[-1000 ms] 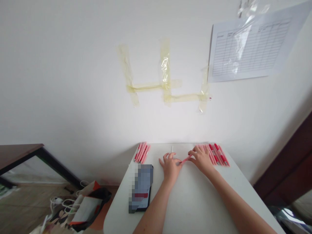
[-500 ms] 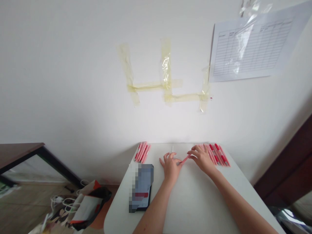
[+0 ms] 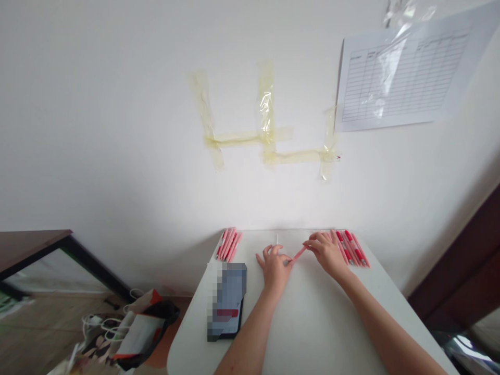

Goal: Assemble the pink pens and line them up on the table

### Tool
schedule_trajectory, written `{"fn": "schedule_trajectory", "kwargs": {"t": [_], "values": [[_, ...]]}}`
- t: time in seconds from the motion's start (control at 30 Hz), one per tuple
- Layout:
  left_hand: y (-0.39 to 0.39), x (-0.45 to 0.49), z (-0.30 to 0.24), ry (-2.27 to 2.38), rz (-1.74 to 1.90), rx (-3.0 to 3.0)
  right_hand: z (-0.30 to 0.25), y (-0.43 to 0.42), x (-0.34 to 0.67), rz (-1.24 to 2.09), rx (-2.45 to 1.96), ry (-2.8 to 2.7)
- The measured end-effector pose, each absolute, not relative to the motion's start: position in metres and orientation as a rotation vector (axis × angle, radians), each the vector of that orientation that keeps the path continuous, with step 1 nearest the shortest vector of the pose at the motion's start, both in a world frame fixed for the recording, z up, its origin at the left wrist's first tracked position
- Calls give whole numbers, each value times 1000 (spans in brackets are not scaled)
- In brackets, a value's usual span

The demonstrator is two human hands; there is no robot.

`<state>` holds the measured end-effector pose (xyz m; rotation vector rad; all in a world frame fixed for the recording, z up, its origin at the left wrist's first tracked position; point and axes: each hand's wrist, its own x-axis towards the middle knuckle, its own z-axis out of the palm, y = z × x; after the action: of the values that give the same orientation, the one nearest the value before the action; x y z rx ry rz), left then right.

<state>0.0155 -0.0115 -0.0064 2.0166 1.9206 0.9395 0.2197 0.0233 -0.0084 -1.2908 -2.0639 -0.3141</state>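
Note:
Between my two hands a pink pen (image 3: 299, 253) slants up to the right over the white table. Its lower end is pinched by the thumb and forefinger of my left hand (image 3: 275, 265), whose other fingers are spread. The fingertips of my right hand (image 3: 325, 252) close on the upper end. Just beyond my left fingers lies a thin white stick-like piece (image 3: 277, 238). A row of pink and red pens (image 3: 353, 249) lies beside my right hand, which partly covers it. Another bunch of pens (image 3: 229, 244) rests at the table's back left corner.
A phone (image 3: 229, 299) lies on the white table (image 3: 312, 323), left of my left forearm. The wall behind carries yellowish tape (image 3: 266, 114) and a taped paper sheet (image 3: 398, 78). On the floor at left are a bag and cables (image 3: 133, 328), near a dark table (image 3: 35, 247).
My right hand has shifted slightly to the right along the pen, showing a little more of it. My left hand stays almost still, still pinching the lower end.

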Motion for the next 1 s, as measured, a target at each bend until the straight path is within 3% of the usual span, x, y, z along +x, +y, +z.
{"fn": "schedule_trajectory", "kwargs": {"t": [1.0], "values": [[-14,16,-4,1963,974,2014,-11,28,229,-304,-1470,-2035]]}}
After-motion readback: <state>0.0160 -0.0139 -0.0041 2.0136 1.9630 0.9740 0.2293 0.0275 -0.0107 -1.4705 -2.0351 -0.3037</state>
